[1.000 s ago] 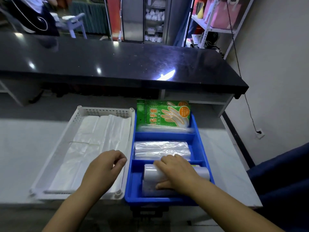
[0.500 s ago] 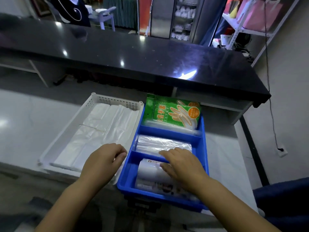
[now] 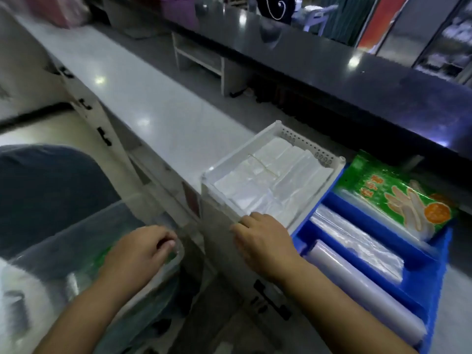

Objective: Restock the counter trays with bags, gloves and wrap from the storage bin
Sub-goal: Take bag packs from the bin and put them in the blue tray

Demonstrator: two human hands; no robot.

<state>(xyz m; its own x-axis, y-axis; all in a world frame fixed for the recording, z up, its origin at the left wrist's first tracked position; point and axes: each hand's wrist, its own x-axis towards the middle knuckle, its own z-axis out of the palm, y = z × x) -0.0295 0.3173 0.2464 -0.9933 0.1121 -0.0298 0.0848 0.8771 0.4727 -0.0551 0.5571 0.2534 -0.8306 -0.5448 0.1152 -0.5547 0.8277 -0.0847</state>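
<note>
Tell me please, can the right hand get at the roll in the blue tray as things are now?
Probably yes. The right hand is at the near corner of the white tray, just beside the blue tray. The roll lies uncovered in its nearest compartment.

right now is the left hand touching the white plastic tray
Apart: head view shows the left hand over the clear storage bin, well short of the white plastic tray.

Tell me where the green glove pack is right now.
The green glove pack lies at the right of the head view, in the far compartment of the blue tray, behind the clear bag stack and beside the white tray.
</note>
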